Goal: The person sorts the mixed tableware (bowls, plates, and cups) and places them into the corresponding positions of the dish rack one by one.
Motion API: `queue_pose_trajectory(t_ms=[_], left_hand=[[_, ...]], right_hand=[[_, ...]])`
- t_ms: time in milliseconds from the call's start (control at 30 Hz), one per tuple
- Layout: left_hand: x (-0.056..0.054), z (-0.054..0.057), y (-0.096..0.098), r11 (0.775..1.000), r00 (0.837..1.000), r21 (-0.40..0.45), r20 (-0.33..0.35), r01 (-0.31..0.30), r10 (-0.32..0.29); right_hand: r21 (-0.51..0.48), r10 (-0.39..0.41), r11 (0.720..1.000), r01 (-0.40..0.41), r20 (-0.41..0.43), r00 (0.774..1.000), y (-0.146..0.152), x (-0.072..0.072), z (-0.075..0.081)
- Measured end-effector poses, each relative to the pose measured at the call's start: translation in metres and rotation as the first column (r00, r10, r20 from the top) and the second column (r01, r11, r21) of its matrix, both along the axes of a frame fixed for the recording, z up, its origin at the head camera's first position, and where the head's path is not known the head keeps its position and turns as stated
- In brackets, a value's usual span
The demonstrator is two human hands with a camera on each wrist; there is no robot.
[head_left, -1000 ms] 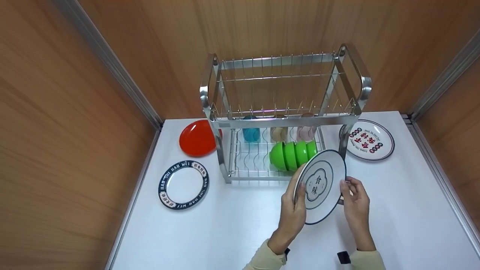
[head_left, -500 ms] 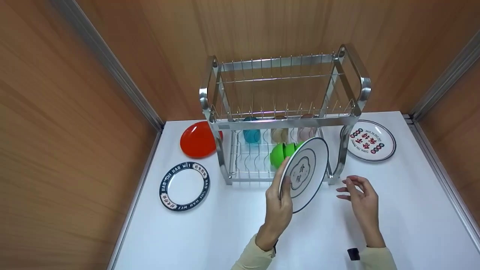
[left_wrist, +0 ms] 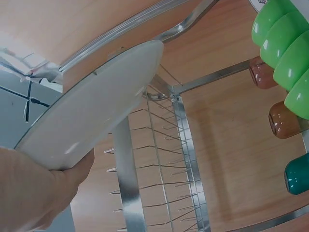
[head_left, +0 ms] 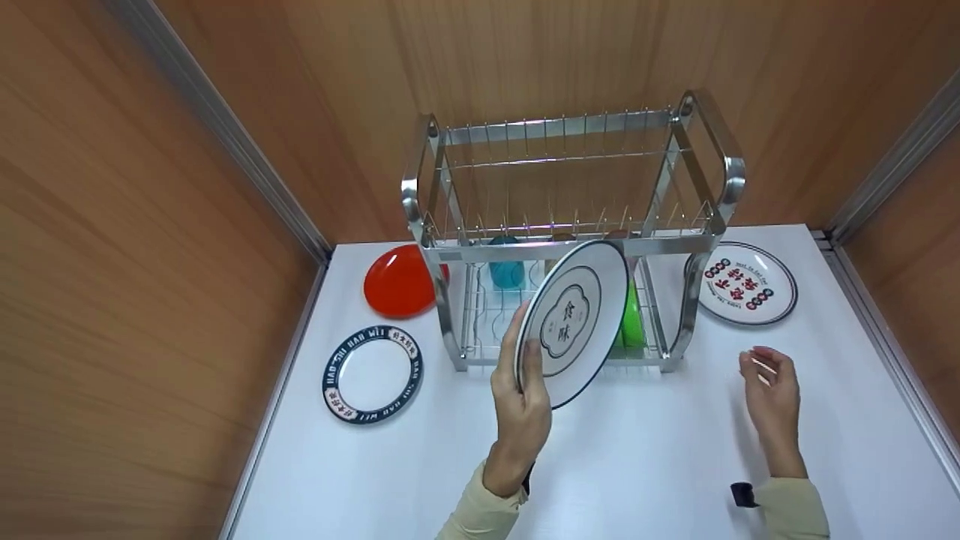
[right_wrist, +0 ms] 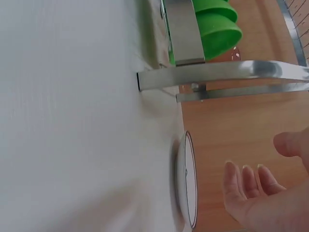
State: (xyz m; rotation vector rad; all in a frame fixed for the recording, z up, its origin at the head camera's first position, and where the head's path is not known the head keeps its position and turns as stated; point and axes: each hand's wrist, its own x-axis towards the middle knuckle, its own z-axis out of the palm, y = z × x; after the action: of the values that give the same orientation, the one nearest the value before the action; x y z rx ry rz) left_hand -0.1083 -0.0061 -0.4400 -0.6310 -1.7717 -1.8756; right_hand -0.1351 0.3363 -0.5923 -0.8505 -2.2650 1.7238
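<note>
My left hand point(head_left: 523, 416) grips the lower left edge of a white plate point(head_left: 576, 319) with a dark rim and black characters, thumb on the printed face. Tilted on edge, the plate is held up in front of the metal dish rack point(head_left: 487, 253), overlapping it in the head view. From the left wrist view, the plate's pale underside point(left_wrist: 91, 106) shows beside the rack's wire tier. My right hand point(head_left: 776, 401) holds nothing, its fingers loosely bent. It hovers right of the rack, nearest a white plate with red characters point(head_left: 750, 285).
A red plate point(head_left: 400, 283) and a navy-rimmed plate point(head_left: 334, 375) lie left of the rack. On its lower tier, green bowls point(head_left: 634, 321) are partly hidden by the held plate, with a blue cup point(head_left: 508, 271) behind. Wood panels point(head_left: 555, 52) enclose the table.
The right hand has let go of the black-character plate and moved right. The left hand has carried that plate left and upward across the rack's front.
</note>
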Motion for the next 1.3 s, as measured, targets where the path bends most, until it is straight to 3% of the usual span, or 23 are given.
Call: queue_pose_trajectory(t_ms=[67, 200, 367, 767, 1033, 1300], left_hand=[[0.0, 0.004, -0.003, 0.999, 0.999, 0.008, -0.03, -0.038, 0.038], [0.001, 0.012, -0.009, 0.995, 0.993, 0.036, -0.066, -0.095, 0.097], [0.002, 0.019, -0.015, 0.983, 0.983, 0.07, -0.061, -0.171, 0.176], [-0.006, 0.036, -0.026, 0.942, 0.952, 0.194, -0.084, -0.275, 0.295], [-0.014, 0.047, -0.033, 0.888, 0.909, 0.243, -0.052, -0.39, 0.414], [-0.025, 0.057, -0.041, 0.842, 0.873, 0.309, -0.068, -0.442, 0.483]], right_hand=[[-0.001, -0.002, 1.0, 0.002, 0.059, 0.998, 0.011, -0.004, -0.003], [-0.053, -0.005, 0.999, 0.011, 0.102, 0.995, 0.032, -0.012, -0.01], [-0.125, -0.007, 0.992, 0.024, 0.138, 0.99, 0.047, -0.02, -0.016], [-0.175, -0.018, 0.983, 0.056, 0.213, 0.977, 0.069, -0.04, -0.031], [-0.206, -0.021, 0.976, 0.076, 0.257, 0.966, 0.083, -0.055, -0.038], [-0.209, 0.007, 0.976, 0.054, 0.282, 0.959, 0.091, -0.071, -0.043]])
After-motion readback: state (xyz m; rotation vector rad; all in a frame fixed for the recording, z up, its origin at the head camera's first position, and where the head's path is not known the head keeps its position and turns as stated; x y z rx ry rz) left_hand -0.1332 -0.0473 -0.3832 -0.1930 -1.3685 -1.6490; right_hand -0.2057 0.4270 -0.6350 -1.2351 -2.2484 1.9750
